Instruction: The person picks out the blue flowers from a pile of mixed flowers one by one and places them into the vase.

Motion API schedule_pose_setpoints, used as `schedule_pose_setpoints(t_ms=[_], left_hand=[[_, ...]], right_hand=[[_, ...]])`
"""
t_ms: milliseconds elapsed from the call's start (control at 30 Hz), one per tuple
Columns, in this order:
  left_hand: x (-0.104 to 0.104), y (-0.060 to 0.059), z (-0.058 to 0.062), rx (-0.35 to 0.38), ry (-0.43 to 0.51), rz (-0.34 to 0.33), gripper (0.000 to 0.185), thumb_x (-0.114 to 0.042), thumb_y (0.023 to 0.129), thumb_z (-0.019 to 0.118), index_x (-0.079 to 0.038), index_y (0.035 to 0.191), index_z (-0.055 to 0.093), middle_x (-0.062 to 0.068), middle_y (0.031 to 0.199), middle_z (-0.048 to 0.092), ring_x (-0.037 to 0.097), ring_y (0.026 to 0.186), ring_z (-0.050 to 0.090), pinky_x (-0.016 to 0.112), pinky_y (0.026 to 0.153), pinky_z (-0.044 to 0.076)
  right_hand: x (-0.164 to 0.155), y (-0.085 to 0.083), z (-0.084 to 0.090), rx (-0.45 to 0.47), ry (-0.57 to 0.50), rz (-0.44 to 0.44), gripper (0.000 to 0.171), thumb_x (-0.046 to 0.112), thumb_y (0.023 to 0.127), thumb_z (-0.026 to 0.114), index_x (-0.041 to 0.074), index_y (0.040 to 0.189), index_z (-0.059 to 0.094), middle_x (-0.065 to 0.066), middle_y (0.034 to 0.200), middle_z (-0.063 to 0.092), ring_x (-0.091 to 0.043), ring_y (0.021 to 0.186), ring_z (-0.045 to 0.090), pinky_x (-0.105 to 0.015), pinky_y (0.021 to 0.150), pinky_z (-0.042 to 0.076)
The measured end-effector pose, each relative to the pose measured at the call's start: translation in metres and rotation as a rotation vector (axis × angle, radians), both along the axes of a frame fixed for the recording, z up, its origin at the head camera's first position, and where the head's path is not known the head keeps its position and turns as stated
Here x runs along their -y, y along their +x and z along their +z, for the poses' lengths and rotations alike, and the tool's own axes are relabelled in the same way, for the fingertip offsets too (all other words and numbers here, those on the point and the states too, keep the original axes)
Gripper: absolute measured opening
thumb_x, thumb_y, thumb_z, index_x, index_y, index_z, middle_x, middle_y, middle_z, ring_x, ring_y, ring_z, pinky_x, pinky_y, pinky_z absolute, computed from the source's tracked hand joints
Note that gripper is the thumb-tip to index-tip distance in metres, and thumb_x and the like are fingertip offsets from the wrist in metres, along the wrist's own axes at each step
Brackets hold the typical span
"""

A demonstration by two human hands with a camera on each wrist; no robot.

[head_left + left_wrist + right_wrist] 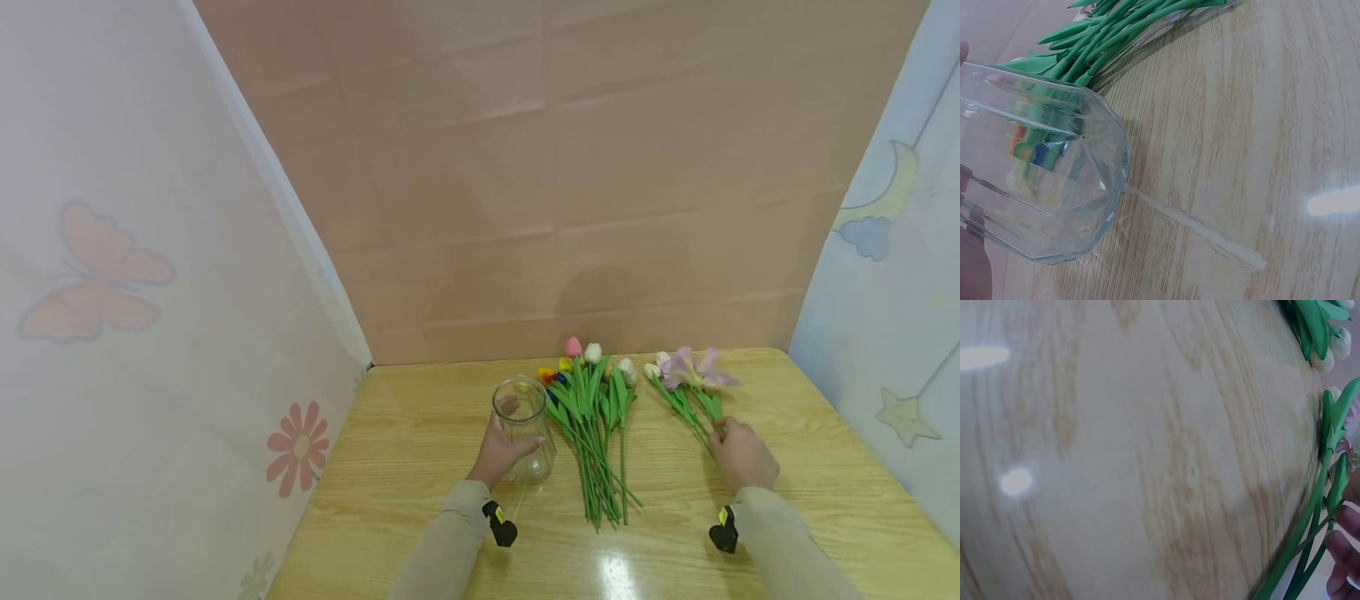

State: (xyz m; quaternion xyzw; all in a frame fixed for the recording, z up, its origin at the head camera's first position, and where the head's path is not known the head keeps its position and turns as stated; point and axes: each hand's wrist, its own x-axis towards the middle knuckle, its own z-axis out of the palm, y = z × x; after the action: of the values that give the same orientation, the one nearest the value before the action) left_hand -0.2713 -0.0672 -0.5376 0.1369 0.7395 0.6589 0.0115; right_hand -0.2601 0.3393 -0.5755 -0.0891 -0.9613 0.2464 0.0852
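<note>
My left hand [502, 448] grips a clear glass vase [534, 454], thumb and fingers on opposite sides of it. The vase's faceted base [1107, 181] shows in the left wrist view; whether it touches the table I cannot tell. To the right, my right hand [745, 457] pinches a thin stem below a pale purple lily-like flower [693, 371]. White tulips [652, 370] lie beside that flower, their green stems [1300, 550] close to the fingers. Between the hands lies a bunch of artificial tulips [592, 417] with pink, white, yellow-orange and blue heads.
The wooden table [405, 442] ends at a brown paper-like backdrop [465, 283]. Pale patterned sheets flank it, with a red flower print [302, 448] on the left and a star print [907, 417] on the right. A whitish strip [1197, 228] shows on the tabletop near the vase.
</note>
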Motion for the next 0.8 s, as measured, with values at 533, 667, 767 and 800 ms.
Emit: schedule_pose_setpoints(t_ms=[533, 667, 767, 800], left_hand=[[0.002, -0.001, 0.0, -0.019, -0.005, -0.011, 0.077, -0.015, 0.083, 0.078, -0.017, 0.145, 0.032, 0.021, 0.151, 0.032, 0.035, 0.141, 0.029, 0.059, 0.11, 0.028], [0.001, -0.001, 0.0, -0.017, -0.012, -0.01, 0.077, -0.011, 0.084, 0.076, -0.012, 0.146, 0.031, 0.016, 0.15, 0.035, 0.032, 0.141, 0.029, 0.058, 0.11, 0.028], [0.0, 0.0, 0.0, -0.015, -0.02, -0.005, 0.076, -0.011, 0.084, 0.076, -0.016, 0.145, 0.032, 0.01, 0.148, 0.037, 0.032, 0.142, 0.029, 0.058, 0.11, 0.029], [0.0, 0.0, 0.0, -0.015, -0.019, -0.003, 0.075, -0.011, 0.084, 0.076, -0.018, 0.144, 0.033, 0.008, 0.148, 0.037, 0.033, 0.142, 0.029, 0.058, 0.11, 0.029]], right_hand=[[0.066, -0.011, 0.025, -0.258, 0.014, 0.129, 0.022, 0.019, 0.095, 0.057, 0.001, 0.108, 0.062, -0.017, 0.094, 0.061, -0.023, 0.061, 0.057, -0.031, 0.042, 0.041], [0.103, -0.009, 0.025, -0.277, 0.044, 0.242, 0.014, 0.019, 0.094, 0.062, 0.007, 0.101, 0.064, -0.007, 0.084, 0.064, -0.008, 0.047, 0.045, -0.025, 0.039, 0.034], [0.127, -0.006, 0.022, -0.271, 0.063, 0.312, 0.01, 0.016, 0.091, 0.065, 0.009, 0.097, 0.064, -0.002, 0.076, 0.063, -0.004, 0.044, 0.042, -0.022, 0.039, 0.034], [0.134, -0.005, 0.022, -0.251, 0.066, 0.326, 0.009, 0.016, 0.091, 0.066, 0.009, 0.097, 0.064, 0.0, 0.074, 0.063, -0.003, 0.044, 0.042, -0.022, 0.039, 0.034]])
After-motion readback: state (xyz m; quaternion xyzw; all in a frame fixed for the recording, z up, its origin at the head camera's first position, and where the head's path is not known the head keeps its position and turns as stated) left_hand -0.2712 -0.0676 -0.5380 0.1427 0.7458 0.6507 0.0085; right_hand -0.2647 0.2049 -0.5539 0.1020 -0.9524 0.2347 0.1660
